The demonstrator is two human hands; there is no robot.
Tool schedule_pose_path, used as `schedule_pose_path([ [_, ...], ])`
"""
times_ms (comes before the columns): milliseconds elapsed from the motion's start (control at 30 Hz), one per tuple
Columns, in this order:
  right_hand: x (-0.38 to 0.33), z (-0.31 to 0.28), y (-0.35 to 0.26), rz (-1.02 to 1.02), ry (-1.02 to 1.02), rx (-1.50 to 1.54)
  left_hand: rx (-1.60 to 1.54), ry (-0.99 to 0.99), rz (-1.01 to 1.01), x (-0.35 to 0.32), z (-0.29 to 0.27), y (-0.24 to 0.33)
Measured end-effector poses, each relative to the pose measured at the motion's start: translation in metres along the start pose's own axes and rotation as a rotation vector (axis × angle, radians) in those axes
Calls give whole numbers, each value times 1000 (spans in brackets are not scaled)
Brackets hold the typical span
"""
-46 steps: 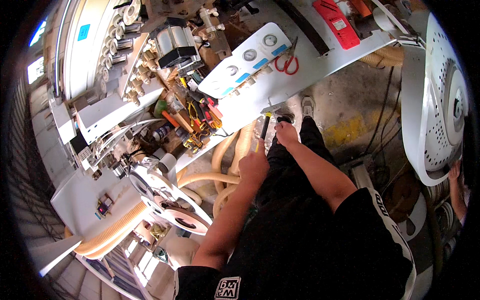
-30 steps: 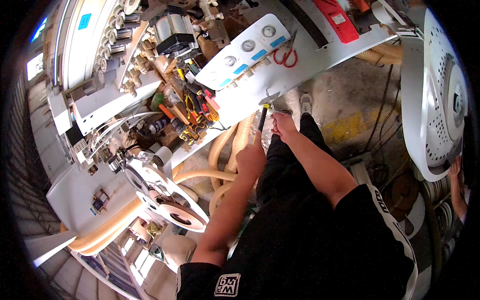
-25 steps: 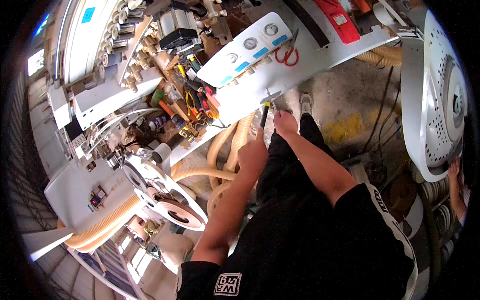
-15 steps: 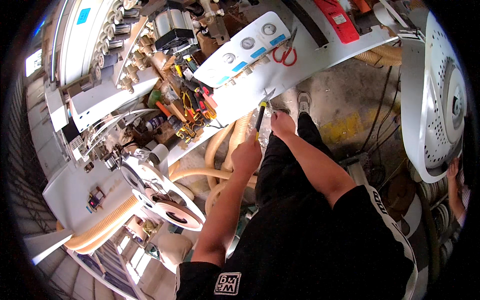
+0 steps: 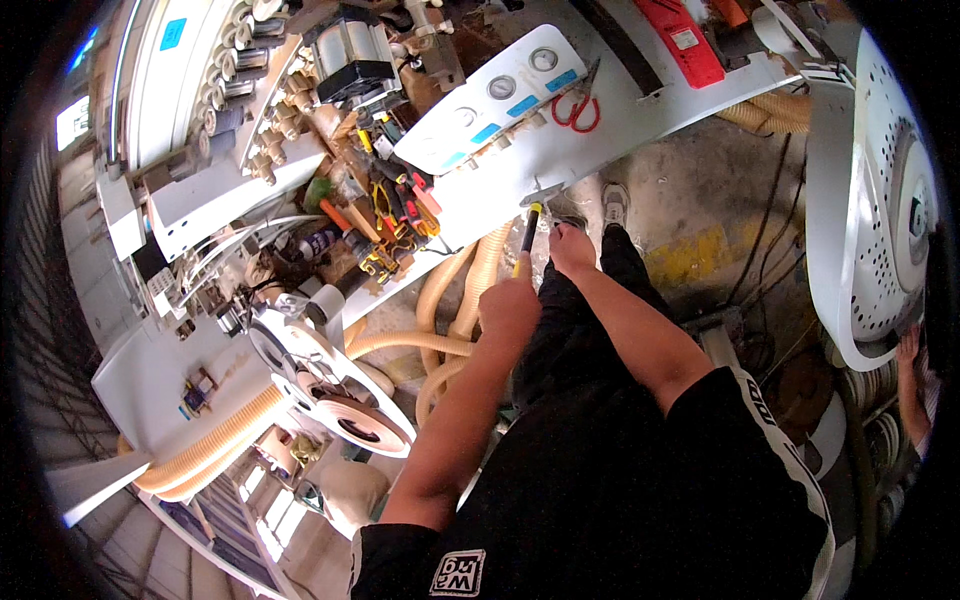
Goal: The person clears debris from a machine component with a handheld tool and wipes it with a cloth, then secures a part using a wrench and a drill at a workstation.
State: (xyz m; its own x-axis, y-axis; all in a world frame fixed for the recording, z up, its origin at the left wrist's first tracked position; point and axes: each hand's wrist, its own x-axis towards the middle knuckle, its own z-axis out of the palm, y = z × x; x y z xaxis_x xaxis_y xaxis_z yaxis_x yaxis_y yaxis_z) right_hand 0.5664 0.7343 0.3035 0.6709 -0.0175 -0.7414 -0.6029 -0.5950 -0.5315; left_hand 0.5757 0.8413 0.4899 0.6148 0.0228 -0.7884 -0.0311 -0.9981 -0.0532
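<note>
My left hand (image 5: 510,307) is closed around the black and yellow handle of a hammer (image 5: 530,235). Its grey metal head (image 5: 541,195) lies by the front edge of the white machine table (image 5: 610,140). Just right of the handle, my right hand (image 5: 572,250) is closed, its fingertips close to the table's edge. Whatever it grips, if anything, is hidden. Red-handled scissors (image 5: 576,112) rest on the table farther off, beside a white panel with round gauges (image 5: 500,88).
Pliers and other hand tools (image 5: 395,205) crowd the table's left part. Tan ribbed hoses (image 5: 480,275) hang below it. A red tool (image 5: 685,45) lies at the far right. A large white perforated guard (image 5: 880,200) stands right, with another person's hand (image 5: 908,345) beneath it.
The hammer's head has tilted and come slightly lower, and my left hand has shifted a little right with it. My right hand stays closed beside it. The whole view has moved slightly.
</note>
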Motion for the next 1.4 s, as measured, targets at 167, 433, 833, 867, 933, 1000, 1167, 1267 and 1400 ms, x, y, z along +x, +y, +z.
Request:
schedule_pose_path([
  [167,-5,-8,-4,234,-234,454,-70,103,52,4,2,-29],
  [433,1,1,-8,-33,42,28,-208,154,29,16,20,-23],
  [833,-2,1,6,249,-232,734,-562,182,75,31,2,-55],
  [867,-2,-3,8,245,-232,704,-553,147,44,26,3,-52],
  [933,0,-5,7,251,-222,720,-525,89,-20,9,-11,-40],
  [1000,-3,-3,4,232,-236,700,-413,125,20,-1,-2,-39],
  [1167,-1,-3,0,267,-196,703,-193,98,22,-6,-7,-23],
  [1267,-7,-4,2,236,-142,567,65,33,54,-5,-7,-14],
  [1400,-6,-7,7,168,-123,401,13,104,48,-8,9,-11],
])
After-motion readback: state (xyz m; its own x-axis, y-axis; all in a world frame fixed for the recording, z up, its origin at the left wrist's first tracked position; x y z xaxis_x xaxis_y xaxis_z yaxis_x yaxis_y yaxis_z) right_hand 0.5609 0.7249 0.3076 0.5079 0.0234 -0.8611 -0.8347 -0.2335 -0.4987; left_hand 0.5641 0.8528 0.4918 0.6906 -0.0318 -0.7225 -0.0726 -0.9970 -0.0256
